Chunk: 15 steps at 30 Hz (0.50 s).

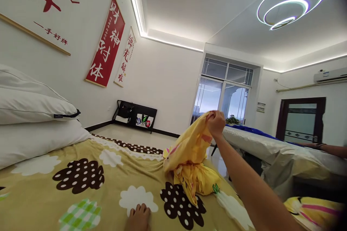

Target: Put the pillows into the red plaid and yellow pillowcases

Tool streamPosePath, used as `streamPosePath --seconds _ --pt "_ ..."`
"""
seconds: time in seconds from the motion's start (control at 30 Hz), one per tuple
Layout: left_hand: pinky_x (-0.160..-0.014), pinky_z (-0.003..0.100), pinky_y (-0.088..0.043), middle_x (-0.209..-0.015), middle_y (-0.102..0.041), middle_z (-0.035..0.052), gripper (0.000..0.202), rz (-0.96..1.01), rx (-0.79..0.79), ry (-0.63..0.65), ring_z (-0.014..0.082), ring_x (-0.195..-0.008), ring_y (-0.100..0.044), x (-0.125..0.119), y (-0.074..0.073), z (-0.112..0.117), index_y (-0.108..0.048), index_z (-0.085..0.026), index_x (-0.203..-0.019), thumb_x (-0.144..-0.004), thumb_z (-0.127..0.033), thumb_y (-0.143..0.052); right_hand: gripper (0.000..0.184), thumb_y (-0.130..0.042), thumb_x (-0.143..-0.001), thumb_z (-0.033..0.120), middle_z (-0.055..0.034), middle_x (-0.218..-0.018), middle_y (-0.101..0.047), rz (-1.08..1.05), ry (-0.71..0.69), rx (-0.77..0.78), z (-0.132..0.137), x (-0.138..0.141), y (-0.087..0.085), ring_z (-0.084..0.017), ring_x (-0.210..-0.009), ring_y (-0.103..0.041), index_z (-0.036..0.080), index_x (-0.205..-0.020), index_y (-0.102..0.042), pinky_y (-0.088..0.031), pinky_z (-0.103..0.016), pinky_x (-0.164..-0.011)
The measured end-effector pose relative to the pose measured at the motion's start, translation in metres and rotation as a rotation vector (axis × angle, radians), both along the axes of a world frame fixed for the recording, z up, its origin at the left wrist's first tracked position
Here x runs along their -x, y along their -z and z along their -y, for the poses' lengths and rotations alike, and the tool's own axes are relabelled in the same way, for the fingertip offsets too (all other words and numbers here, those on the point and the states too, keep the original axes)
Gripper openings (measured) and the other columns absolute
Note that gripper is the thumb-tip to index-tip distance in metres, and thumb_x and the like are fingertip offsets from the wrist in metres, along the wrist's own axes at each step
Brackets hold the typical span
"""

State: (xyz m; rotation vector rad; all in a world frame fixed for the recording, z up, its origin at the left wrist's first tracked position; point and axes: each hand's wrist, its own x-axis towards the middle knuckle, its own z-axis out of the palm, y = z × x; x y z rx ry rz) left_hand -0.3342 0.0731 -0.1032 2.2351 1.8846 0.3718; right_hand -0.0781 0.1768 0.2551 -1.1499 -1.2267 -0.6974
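Observation:
My right hand (217, 121) is raised and closed on the upper edge of a yellow printed cloth (187, 148). The cloth hangs from my fingers, and its lower part lies bunched on the bed. Pink and orange marks show in its print. Low in the view, my left hand (138, 218) rests palm down on the tan bedsheet (114, 177), fingers apart and holding nothing. Brown dotted flowers, white clouds and a green checked patch decorate the sheet.
White pillows (35, 126) are stacked at the left. A second yellow cloth (317, 209) lies at the lower right. Beyond it stands a table with a pale cover (271, 148), where another person's arm (333, 149) reaches in. A black folded frame (135, 115) leans against the far wall.

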Motion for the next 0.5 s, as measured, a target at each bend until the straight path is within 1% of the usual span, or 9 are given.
streamPosePath --seconds 0.03,0.1,0.17,0.23,0.3,0.33,0.4,0.43,0.5 --pt "-0.101 0.044 -0.031 -0.136 -0.051 0.0128 0.057 0.013 -0.011 0.009 0.0289 -0.125 -0.043 0.0 -0.005 0.004 -0.053 -0.016 -0.129 -0.073 -0.014 -0.045 0.024 -0.036 -0.084 0.015 -0.0107 -0.097 -0.056 -0.015 -0.013 -0.077 0.011 0.003 -0.019 -0.023 -0.091 -0.055 0.016 -0.093 -0.058 -0.043 -0.034 -0.079" --pt "-0.105 0.043 -0.027 -0.142 -0.044 0.0135 0.069 0.091 -0.03 0.024 0.0277 -0.13 -0.038 -0.002 -0.014 0.011 -0.04 -0.016 -0.141 -0.072 -0.016 -0.048 0.025 -0.035 -0.083 0.014 -0.0087 -0.098 -0.055 -0.033 -0.03 -0.206 0.034 0.008 -0.051 -0.02 -0.09 -0.054 0.018 -0.095 -0.056 -0.043 -0.033 -0.08" --pt "-0.108 0.042 -0.026 -0.146 -0.039 0.0147 0.081 0.266 -0.04 0.047 0.0262 -0.134 -0.035 -0.004 -0.02 0.013 -0.022 -0.014 -0.148 -0.073 -0.022 -0.051 0.024 -0.034 -0.083 0.014 -0.0067 -0.097 -0.056 -0.027 -0.074 -0.318 0.058 0.014 -0.076 -0.017 -0.088 -0.055 0.019 -0.094 -0.054 -0.044 -0.031 -0.078" --pt "-0.108 0.04 -0.029 -0.146 -0.038 0.0169 0.091 0.502 -0.063 0.11 0.0258 -0.132 -0.038 -0.008 -0.019 0.01 -0.008 -0.011 -0.15 -0.075 -0.032 -0.054 0.02 -0.035 -0.084 0.015 -0.0051 -0.094 -0.057 -0.01 -0.166 -0.434 0.081 0.019 -0.097 -0.016 -0.084 -0.056 0.019 -0.092 -0.054 -0.045 -0.03 -0.075" --pt "-0.106 0.039 -0.033 -0.148 -0.034 0.0203 0.103 0.699 -0.144 0.147 0.0274 -0.129 -0.042 -0.013 -0.012 0.004 0.001 -0.007 -0.149 -0.072 -0.042 -0.059 0.017 -0.038 -0.084 0.016 -0.0042 -0.091 -0.058 -0.008 -0.277 -0.531 0.103 0.026 -0.113 -0.014 -0.081 -0.056 0.018 -0.089 -0.054 -0.046 -0.028 -0.072" --pt "-0.106 0.039 -0.035 -0.149 -0.03 0.0217 0.108 0.76 -0.2 0.145 0.0286 -0.13 -0.041 -0.016 -0.008 0.0 0.001 -0.006 -0.149 -0.07 -0.045 -0.061 0.016 -0.038 -0.083 0.016 -0.0039 -0.09 -0.058 -0.011 -0.326 -0.554 0.113 0.029 -0.119 -0.013 -0.079 -0.056 0.018 -0.088 -0.053 -0.046 -0.028 -0.071" --pt "-0.105 0.038 -0.037 -0.149 -0.03 0.0219 0.108 0.798 -0.265 0.122 0.0297 -0.131 -0.039 -0.021 -0.002 -0.005 -0.008 -0.005 -0.148 -0.067 -0.044 -0.066 0.016 -0.039 -0.082 0.014 -0.0027 -0.087 -0.059 -0.021 -0.382 -0.558 0.129 0.035 -0.128 -0.012 -0.075 -0.056 0.018 -0.087 -0.053 -0.047 -0.026 -0.069" --pt "-0.104 0.037 -0.039 -0.147 -0.036 0.02 0.101 0.76 -0.269 0.1 0.029 -0.131 -0.041 -0.024 -0.001 -0.006 -0.017 -0.007 -0.147 -0.067 -0.041 -0.069 0.015 -0.039 -0.081 0.014 -0.002 -0.085 -0.059 -0.023 -0.393 -0.55 0.134 0.037 -0.131 -0.011 -0.074 -0.056 0.018 -0.086 -0.053 -0.047 -0.026 -0.068" --pt "-0.097 0.035 -0.045 -0.136 -0.051 0.0133 0.077 0.622 -0.254 0.04 0.0267 -0.124 -0.048 -0.025 -0.007 -0.006 -0.039 -0.017 -0.139 -0.071 -0.036 -0.07 0.014 -0.041 -0.08 0.015 -0.0011 -0.08 -0.06 -0.034 -0.379 -0.538 0.138 0.037 -0.133 -0.012 -0.072 -0.056 0.017 -0.084 -0.054 -0.046 -0.026 -0.067"
